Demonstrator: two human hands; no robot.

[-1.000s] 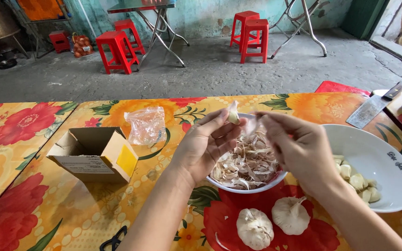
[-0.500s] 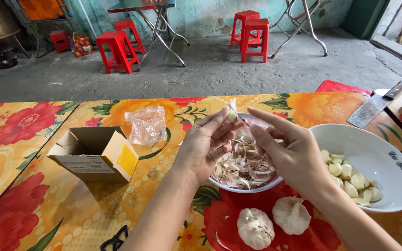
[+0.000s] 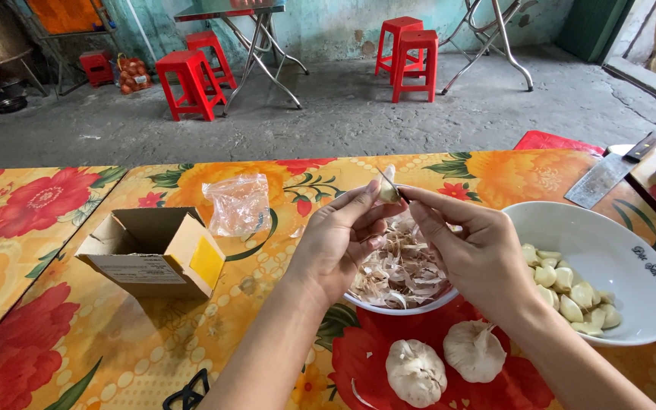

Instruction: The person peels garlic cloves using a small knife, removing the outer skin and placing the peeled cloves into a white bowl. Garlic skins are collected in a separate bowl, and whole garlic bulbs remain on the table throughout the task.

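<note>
We're pinching a garlic clove [image 3: 387, 190] between left hand [image 3: 335, 243] and right hand [image 3: 474, 254], both closed tight on it, holding it right above the skins bowl [image 3: 400, 273] so peelings are dropping in.

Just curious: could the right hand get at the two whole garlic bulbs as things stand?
Probably yes: the garlic bulbs lie uncovered on the table just below the right hand, though it is pinching a garlic clove now.
</note>
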